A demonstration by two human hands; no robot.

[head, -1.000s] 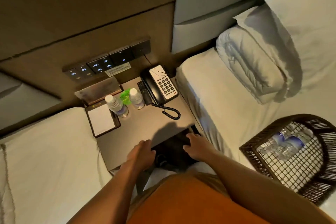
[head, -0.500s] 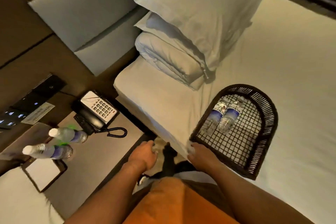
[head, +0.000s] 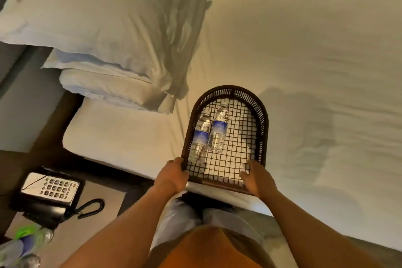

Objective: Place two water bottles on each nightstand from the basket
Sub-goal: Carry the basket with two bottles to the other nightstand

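Head view, looking down: dark woven basket [head: 226,93] with an open grid floor and arched far end, resting on the white bed [head: 304,72]; my left hand [head: 171,177] and right hand [head: 257,180] clamp its near corners; two clear water bottles [head: 212,132], blue labels unreadable, lie side by side along the basket's left wall.

Both hands grip the basket [head: 264,115] at its near corners, left hand [head: 171,177] at 7 o'clock, right hand [head: 257,179] at 5. It rests on the bed [head: 304,61], two bottles [head: 218,130] lying touching inside, at its left.
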